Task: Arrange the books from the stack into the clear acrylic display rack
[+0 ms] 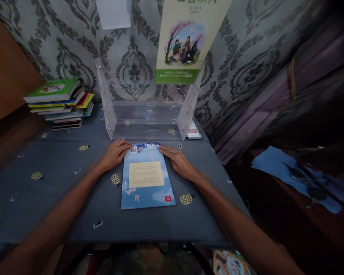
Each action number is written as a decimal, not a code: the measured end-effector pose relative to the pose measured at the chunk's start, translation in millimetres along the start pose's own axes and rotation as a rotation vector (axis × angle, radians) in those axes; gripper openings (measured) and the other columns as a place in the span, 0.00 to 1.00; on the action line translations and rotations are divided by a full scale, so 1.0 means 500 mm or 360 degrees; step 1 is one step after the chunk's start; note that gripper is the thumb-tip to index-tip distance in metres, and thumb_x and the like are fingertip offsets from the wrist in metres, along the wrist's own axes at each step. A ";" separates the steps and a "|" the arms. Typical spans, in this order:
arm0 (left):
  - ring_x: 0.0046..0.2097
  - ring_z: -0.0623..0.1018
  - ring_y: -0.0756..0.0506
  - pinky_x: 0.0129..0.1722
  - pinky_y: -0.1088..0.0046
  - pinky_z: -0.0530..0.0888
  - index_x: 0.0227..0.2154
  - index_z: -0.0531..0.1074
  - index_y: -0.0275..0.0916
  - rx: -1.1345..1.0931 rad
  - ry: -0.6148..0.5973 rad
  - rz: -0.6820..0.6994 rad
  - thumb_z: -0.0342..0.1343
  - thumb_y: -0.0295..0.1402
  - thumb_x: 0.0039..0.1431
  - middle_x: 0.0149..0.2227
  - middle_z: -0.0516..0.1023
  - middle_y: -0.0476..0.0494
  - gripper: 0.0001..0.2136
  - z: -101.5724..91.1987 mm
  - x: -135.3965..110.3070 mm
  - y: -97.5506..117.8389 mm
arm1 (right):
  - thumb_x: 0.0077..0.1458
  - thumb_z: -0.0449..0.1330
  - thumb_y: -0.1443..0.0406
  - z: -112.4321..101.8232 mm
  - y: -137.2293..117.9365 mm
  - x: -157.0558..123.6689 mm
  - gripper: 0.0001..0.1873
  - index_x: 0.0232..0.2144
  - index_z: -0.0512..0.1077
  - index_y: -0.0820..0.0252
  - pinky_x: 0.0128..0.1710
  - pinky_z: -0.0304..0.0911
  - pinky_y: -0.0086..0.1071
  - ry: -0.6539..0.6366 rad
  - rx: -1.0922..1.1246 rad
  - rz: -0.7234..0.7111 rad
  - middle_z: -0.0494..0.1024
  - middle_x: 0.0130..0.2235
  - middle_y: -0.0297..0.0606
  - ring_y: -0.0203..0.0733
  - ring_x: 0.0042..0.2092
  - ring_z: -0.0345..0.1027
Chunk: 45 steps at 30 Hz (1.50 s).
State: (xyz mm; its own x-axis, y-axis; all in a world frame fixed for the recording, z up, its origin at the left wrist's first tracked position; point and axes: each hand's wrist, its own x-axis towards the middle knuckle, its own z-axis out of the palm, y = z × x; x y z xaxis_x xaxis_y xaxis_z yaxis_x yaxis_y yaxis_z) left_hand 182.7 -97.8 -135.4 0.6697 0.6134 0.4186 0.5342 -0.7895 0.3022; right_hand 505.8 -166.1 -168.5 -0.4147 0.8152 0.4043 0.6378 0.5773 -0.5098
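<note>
Lying flat, blue book (148,176) — cream text panel (146,170), white barcode (133,149), red logo (167,198)

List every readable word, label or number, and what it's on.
None reads for certain.
Blue book: panel text and red logo too small.
Upright book: title cut off, small print unclear.
Stacked books: lettering blurred.
Tablecloth: printed tags blurred.
Orange book: cover lettering blurred.

Barcode (133,150) on blue book (146,154); no lettering clearly readable
</note>
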 end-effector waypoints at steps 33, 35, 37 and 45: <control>0.46 0.73 0.42 0.49 0.61 0.71 0.49 0.74 0.40 0.0050 0.0004 -0.0011 0.44 0.30 0.68 0.46 0.75 0.40 0.15 0.007 -0.004 0.002 | 0.53 0.48 0.80 -0.023 -0.093 -0.104 0.37 0.62 0.66 0.48 0.60 0.63 0.54 -0.0066 -0.0069 -0.0093 0.72 0.61 0.37 0.47 0.63 0.63; 0.46 0.73 0.42 0.49 0.61 0.71 0.49 0.74 0.39 0.0061 0.0000 -0.0019 0.44 0.30 0.68 0.45 0.75 0.40 0.15 0.007 -0.005 0.001 | 0.54 0.48 0.79 -0.023 -0.096 -0.111 0.37 0.62 0.66 0.49 0.60 0.64 0.53 -0.0059 -0.0066 -0.0114 0.72 0.60 0.39 0.47 0.63 0.63; 0.46 0.73 0.42 0.48 0.61 0.71 0.49 0.74 0.39 0.0072 0.0002 -0.0020 0.44 0.29 0.68 0.46 0.75 0.40 0.15 0.007 -0.005 0.001 | 0.55 0.48 0.79 -0.024 -0.101 -0.117 0.36 0.61 0.66 0.50 0.59 0.64 0.53 -0.0052 -0.0068 -0.0139 0.73 0.60 0.39 0.47 0.63 0.64; 0.47 0.73 0.42 0.50 0.61 0.71 0.49 0.74 0.39 0.0084 -0.0033 -0.0050 0.43 0.30 0.68 0.46 0.75 0.39 0.15 0.005 -0.005 0.006 | 0.52 0.48 0.80 -0.035 -0.133 -0.147 0.38 0.62 0.65 0.50 0.59 0.64 0.51 -0.0107 -0.0088 -0.0147 0.73 0.59 0.40 0.46 0.63 0.64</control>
State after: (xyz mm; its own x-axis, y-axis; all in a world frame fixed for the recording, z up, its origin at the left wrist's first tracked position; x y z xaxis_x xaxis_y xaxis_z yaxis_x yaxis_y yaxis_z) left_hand 183.6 -101.6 -137.6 0.6623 0.6388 0.3915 0.5815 -0.7678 0.2690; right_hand 505.0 -265.4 -151.1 -0.5148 0.7611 0.3947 0.6290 0.6481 -0.4294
